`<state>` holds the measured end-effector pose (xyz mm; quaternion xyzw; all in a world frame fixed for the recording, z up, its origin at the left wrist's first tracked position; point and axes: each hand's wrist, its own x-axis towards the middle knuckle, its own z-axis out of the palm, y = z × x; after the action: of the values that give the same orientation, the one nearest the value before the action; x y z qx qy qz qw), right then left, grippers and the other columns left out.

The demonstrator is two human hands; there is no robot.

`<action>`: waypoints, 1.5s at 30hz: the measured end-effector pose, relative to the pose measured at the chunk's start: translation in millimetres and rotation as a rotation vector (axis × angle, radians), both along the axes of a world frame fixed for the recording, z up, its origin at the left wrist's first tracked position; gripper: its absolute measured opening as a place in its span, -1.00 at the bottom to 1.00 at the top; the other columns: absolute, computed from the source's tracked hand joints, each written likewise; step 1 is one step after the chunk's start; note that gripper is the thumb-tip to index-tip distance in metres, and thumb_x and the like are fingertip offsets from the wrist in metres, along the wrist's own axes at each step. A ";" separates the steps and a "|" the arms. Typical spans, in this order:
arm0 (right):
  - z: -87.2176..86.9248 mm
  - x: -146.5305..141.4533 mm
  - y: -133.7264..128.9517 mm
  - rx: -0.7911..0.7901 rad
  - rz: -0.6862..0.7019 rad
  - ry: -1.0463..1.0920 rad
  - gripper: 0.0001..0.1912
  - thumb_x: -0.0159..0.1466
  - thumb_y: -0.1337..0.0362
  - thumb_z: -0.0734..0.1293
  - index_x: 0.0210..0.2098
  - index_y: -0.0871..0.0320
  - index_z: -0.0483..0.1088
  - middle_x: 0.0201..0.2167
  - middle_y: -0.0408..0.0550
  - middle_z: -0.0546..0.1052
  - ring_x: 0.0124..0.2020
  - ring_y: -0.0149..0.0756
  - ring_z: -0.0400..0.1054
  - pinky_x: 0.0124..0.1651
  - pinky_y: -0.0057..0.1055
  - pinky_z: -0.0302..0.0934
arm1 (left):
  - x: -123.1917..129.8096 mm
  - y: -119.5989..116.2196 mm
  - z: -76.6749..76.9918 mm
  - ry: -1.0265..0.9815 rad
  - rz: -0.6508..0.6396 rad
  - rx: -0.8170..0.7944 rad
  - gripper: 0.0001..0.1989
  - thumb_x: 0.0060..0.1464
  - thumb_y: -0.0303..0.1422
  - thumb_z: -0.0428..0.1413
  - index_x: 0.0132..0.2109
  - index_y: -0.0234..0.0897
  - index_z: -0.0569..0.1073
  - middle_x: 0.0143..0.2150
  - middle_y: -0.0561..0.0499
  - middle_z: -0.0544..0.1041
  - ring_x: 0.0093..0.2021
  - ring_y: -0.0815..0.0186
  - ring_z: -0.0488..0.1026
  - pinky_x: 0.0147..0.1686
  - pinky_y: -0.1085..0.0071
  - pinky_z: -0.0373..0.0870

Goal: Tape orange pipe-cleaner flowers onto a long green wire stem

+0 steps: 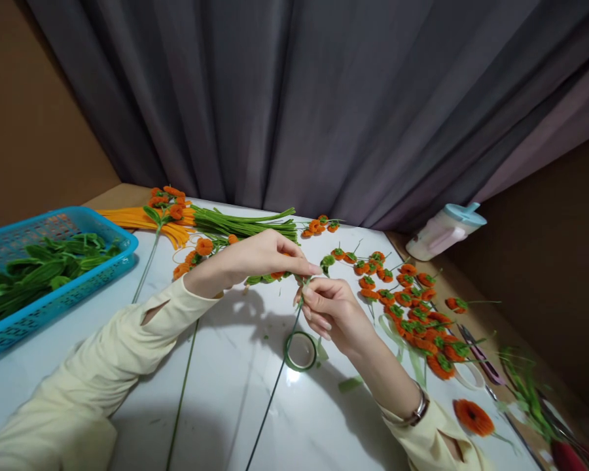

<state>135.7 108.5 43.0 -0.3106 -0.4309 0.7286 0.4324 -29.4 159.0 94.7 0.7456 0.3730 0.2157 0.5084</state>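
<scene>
A dark stem [267, 405] runs from the near edge past a green tape roll [300, 368] to the right hand [336, 313], which pinches its far end. The left hand [260, 255] curves beside it, its grip unclear. Loose orange flower heads [425, 343] at right appear unused; far left, one leafy flowered stem [150, 254] looks finished.

Just one camera in play, up at the wearer's head, looking forward and down from close range: left hand [267, 254] and right hand [338, 313] mid-view, white surface [223, 376] below, dark curtain [319, 98] behind!
</scene>
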 end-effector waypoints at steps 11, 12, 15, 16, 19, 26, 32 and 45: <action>2.4 3.0 1.4 0.016 0.093 -0.052 -0.79 0.07 0.28 0.44 -0.60 0.27 0.44 -0.83 -0.29 0.22 -0.83 -0.63 -0.04 -0.80 -0.64 -0.07 | -6.6 0.3 4.0 0.043 -0.059 0.012 -0.78 -0.12 -0.24 0.21 -0.46 -0.35 0.55 -0.56 0.05 0.45 -0.58 0.46 0.20 -0.60 0.49 0.03; 2.0 3.6 1.9 0.022 0.111 -0.045 -0.80 0.08 0.27 0.43 -0.59 0.27 0.45 -0.84 -0.29 0.21 -0.83 -0.63 -0.04 -0.80 -0.64 -0.06 | -6.7 -0.7 4.2 0.026 -0.063 0.014 -0.79 -0.11 -0.25 0.21 -0.45 -0.35 0.55 -0.55 0.05 0.46 -0.57 0.46 0.22 -0.59 0.50 0.04; -0.1 4.7 4.0 0.047 0.142 -0.013 -0.81 0.08 0.26 0.44 -0.56 0.28 0.49 -0.82 -0.27 0.25 -0.82 -0.63 -0.02 -0.80 -0.65 -0.04 | -6.3 -4.1 5.7 -0.027 -0.069 0.015 -0.81 -0.10 -0.28 0.21 -0.46 -0.35 0.55 -0.56 0.06 0.47 -0.56 0.47 0.24 -0.57 0.51 0.08; -1.1 4.8 4.7 0.056 0.146 0.002 -0.81 0.07 0.26 0.44 -0.56 0.29 0.50 -0.82 -0.25 0.27 -0.82 -0.63 -0.01 -0.80 -0.65 -0.03 | -5.9 -5.2 6.2 -0.038 -0.069 0.014 -0.82 -0.09 -0.29 0.21 -0.47 -0.36 0.55 -0.56 0.06 0.46 -0.56 0.47 0.24 -0.58 0.51 0.08; -5.0 4.4 6.7 0.067 0.151 0.049 -0.82 0.06 0.27 0.45 -0.55 0.29 0.52 -0.80 -0.22 0.31 -0.82 -0.63 0.01 -0.80 -0.64 -0.01 | -3.8 -7.3 7.3 -0.062 -0.061 0.018 -0.84 -0.09 -0.33 0.22 -0.48 -0.37 0.54 -0.58 0.07 0.46 -0.58 0.49 0.23 -0.60 0.52 0.06; -14.7 3.8 10.0 0.008 0.153 0.095 -0.82 0.00 0.25 0.49 -0.51 0.27 0.54 -0.69 -0.09 0.49 -0.83 -0.65 0.00 -0.80 -0.62 0.00 | -0.8 -10.1 9.1 -0.070 -0.056 0.024 -0.85 -0.09 -0.36 0.21 -0.49 -0.39 0.52 -0.61 0.10 0.43 -0.62 0.52 0.21 -0.63 0.57 0.08; -13.7 9.8 14.8 0.010 0.229 0.083 -0.78 -0.02 0.20 0.50 -0.46 0.24 0.54 -0.69 -0.09 0.50 -0.85 -0.55 0.15 -0.81 -0.62 -0.08 | 2.8 -6.6 12.3 -0.142 -0.141 0.039 -0.83 -0.05 -0.35 0.19 -0.49 -0.39 0.52 -0.62 0.11 0.41 -0.58 0.51 0.27 -0.58 0.58 0.15; 5.3 3.3 0.0 0.109 0.126 0.128 -0.80 -0.09 0.23 0.52 -0.64 0.24 0.51 -0.76 -0.14 0.39 -0.82 -0.54 0.15 -0.80 -0.60 -0.03 | 16.2 4.7 16.0 -0.328 -0.372 0.007 -0.85 -0.13 -0.34 0.27 -0.45 -0.36 0.52 -0.50 0.04 0.43 -0.45 0.40 0.35 -0.40 0.45 0.29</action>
<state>138.9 108.5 48.3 -0.2116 -0.4599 0.7484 0.4286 -13.2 163.6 110.7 0.7582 0.1412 0.2378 0.5905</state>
